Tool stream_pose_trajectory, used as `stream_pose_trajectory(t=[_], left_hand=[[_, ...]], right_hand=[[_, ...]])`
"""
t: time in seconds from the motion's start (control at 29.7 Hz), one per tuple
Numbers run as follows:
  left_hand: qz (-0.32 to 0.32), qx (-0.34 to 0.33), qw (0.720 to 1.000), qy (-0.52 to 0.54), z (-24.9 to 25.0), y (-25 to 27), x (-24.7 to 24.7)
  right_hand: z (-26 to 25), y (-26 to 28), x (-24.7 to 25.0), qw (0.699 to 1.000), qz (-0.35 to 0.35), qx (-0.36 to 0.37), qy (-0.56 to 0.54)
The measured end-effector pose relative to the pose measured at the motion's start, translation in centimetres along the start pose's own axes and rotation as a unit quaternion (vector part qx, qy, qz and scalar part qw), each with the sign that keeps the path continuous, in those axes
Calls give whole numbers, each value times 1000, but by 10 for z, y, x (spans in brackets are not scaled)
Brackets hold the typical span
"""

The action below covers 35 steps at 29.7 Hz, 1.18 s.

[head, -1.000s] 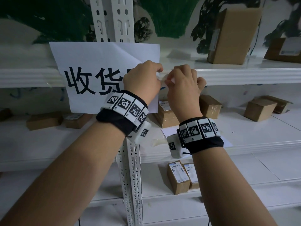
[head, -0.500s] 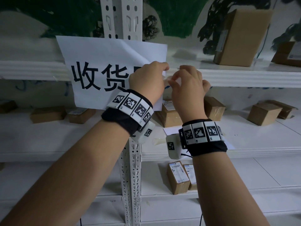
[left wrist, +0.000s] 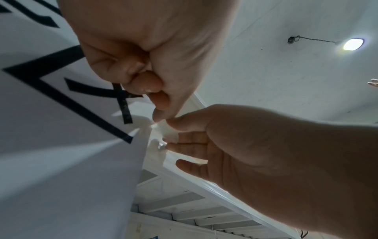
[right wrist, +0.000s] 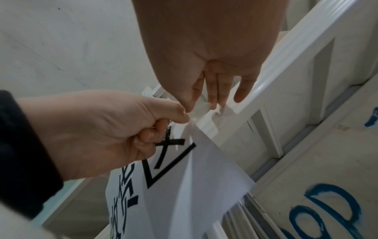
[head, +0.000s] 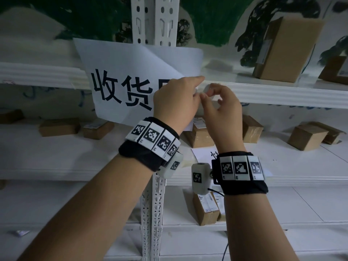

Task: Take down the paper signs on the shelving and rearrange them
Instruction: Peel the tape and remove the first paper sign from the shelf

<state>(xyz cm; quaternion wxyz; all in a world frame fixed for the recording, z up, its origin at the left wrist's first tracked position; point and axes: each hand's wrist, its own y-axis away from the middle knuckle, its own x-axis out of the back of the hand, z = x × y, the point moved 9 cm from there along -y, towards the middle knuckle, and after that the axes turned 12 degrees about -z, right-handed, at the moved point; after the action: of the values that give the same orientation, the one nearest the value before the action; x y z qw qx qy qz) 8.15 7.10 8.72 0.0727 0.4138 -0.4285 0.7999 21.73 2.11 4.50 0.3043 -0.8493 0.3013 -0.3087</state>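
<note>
A white paper sign (head: 131, 81) with large black characters hangs from the front edge of an upper shelf (head: 282, 93). My left hand (head: 198, 87) pinches the sign's right edge between thumb and curled fingers, as the left wrist view shows: left hand (left wrist: 157, 116), sign (left wrist: 61, 145). My right hand (head: 206, 92) is just to its right and pinches a small piece of clear tape (left wrist: 163, 132) where the paper meets the shelf edge. In the right wrist view the right hand (right wrist: 202, 103) points down at the tape (right wrist: 196, 114), with the sign (right wrist: 194, 186) below.
A white perforated upright post (head: 154, 21) runs behind the sign. Another printed sheet (head: 203, 155) lies on the shelf below, among several small cardboard boxes (head: 307, 136). A larger box (head: 286, 48) stands on the upper shelf at the right.
My right fingers have opened out a little while the thumb and forefinger keep working the tape at the sign's right edge. The sign's top right now bulges off the shelf.
</note>
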Motion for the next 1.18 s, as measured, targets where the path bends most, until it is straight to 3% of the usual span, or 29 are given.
stream_pose_trajectory(t=[0.2,0.34,0.74,0.91,1.08,1.18], left_hand=[[-6,19,1000,-22,-16,1,-1],[0,24,999,-33,-21,6,5],[33,24,999,10,-42,20,25],[92,17,995,21,-57,36,46],[225,-48,971,66,-64,67,86],[258,-14,965,52,-79,81,102]], right_hand=[[-6,6,-14,996,-9,-20,-84],[-15,4,-26,996,-31,-39,-71],[-22,8,-63,979,-79,-73,-174],[-35,10,-86,963,-103,-63,-242],[-50,12,-102,953,-65,-23,-295],[-60,15,-123,938,-99,-12,-332]])
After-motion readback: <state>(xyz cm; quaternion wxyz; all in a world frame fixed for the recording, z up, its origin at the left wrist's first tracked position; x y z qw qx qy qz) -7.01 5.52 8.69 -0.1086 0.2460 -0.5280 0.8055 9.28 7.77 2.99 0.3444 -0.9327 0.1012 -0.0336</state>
